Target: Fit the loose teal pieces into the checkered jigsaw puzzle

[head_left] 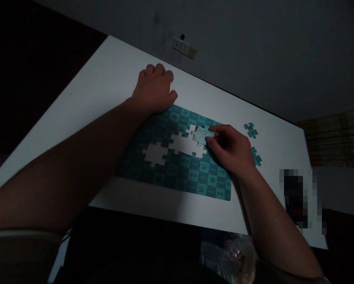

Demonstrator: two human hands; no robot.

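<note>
A teal checkered jigsaw puzzle (206,177) with paw-print squares lies flat on the white table, with bare gaps in its middle. My right hand (231,148) pinches a lighter teal puzzle piece (202,135) between thumb and fingertips, over the right end of the larger gap. Whether the piece touches the table I cannot tell. At the puzzle's far edge rests my left hand (155,88), palm down, fingers slightly apart and thumb out, holding nothing. Right of the puzzle lie two loose pieces: one puzzle piece (250,130) farther back, another puzzle piece (256,156) partly behind my right hand.
The white table (97,85) runs along a wall with sockets (185,48). A blurred-out dark object (295,197) sits near its right end. Below the near edge is a clear plastic bag (227,256). A patterned curtain (336,138) hangs at the right.
</note>
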